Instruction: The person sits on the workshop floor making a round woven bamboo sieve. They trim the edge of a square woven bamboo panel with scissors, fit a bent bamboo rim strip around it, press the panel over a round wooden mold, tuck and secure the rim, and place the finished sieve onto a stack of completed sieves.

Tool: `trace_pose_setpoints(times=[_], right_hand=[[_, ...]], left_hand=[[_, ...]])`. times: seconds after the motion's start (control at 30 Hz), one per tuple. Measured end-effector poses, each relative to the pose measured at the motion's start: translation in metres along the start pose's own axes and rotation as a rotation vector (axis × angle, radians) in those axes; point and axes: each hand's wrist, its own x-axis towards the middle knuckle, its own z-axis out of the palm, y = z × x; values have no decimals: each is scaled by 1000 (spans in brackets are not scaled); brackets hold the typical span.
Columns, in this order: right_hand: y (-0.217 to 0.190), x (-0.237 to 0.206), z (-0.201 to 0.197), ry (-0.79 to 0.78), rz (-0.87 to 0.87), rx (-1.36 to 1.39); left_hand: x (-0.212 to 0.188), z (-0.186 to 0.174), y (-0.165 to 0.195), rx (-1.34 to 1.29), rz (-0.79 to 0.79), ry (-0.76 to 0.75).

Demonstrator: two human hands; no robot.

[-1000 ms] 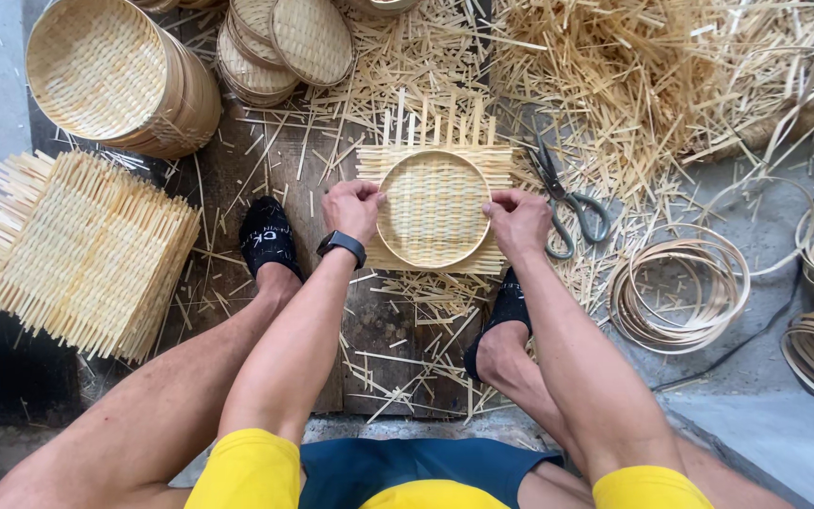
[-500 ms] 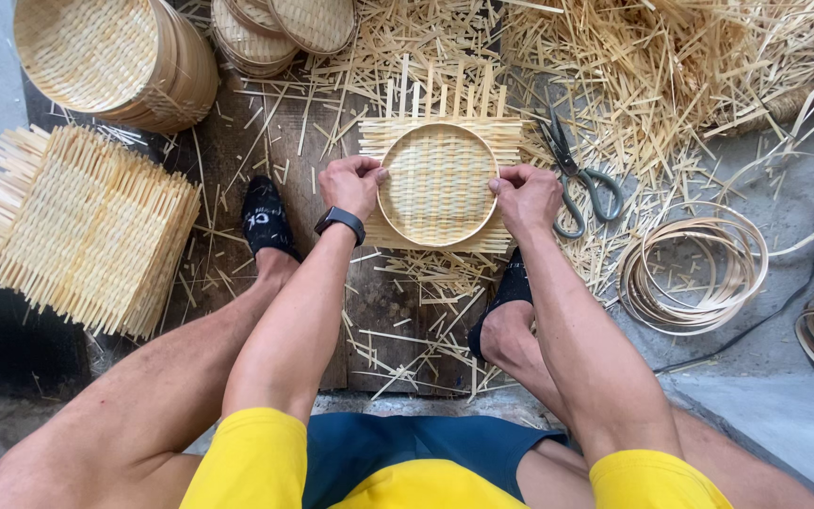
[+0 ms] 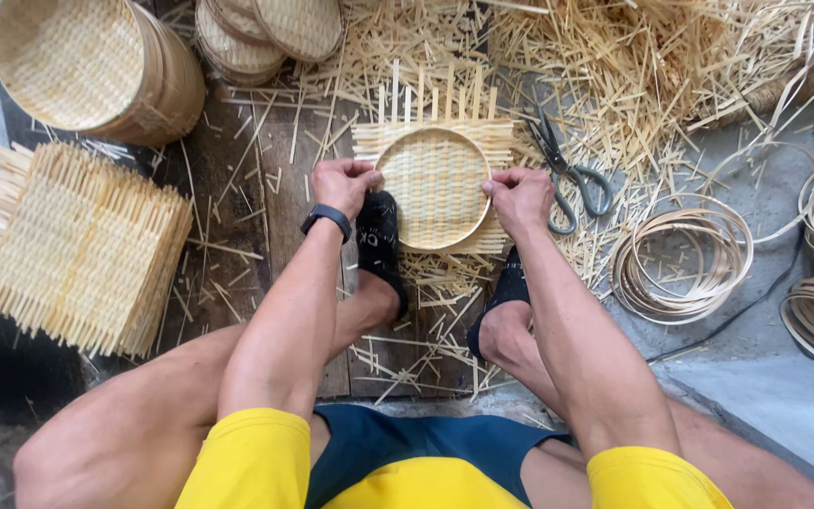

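Both hands hold on: left hand (image 3: 341, 184) and right hand (image 3: 518, 196) keep fingers clenched on the hoop's rim, the woven bamboo mat (image 3: 433, 184) now drawn nearer, between the feet.

Bare arms | black watch (image 3: 328, 220) on left wrist | yellow shorts (image 3: 266, 462) | dark blue shirt hem | black socks (image 3: 381, 240)

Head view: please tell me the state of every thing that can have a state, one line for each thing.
Left hand: closed on the left edge of the round woven tray.
Right hand: closed on its right edge.
Round woven tray: flat, strip ends untrimmed.
Scissors: lying slightly open.
Woven mats: stacked.
Bamboo hoops: coiled together.
Basket: tipped on its side.
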Motion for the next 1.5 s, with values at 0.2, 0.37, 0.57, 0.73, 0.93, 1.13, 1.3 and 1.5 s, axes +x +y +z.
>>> trace_pose_setpoints(times=[0.2,0.37,0.57,0.73,0.93,1.13,1.3,1.5], right_hand=[[4,8,-2,-78,18,109],[9,11,-2,-145,71,152],[0,21,-10,-124,-41,-83],[-47,4,-23,-146,-112,-328],[-91,-61,34,-537,-755,-875],[-39,-56,67,-284,-1076,-942],[-25,-60,77,-251,-1071,-891],[-42,-18,36,-373,-1100,-327]], left_hand=[[4,-5,0,-242,-100,-123],[5,-4,-3,-134,-81,-75],[9,-6,-4,-121,-141,-143],[14,-5,9,74,-96,-132],[34,36,39,414,911,8],[50,60,24,180,675,-124],[51,64,24,70,395,-210],[54,63,29,70,500,-227]])
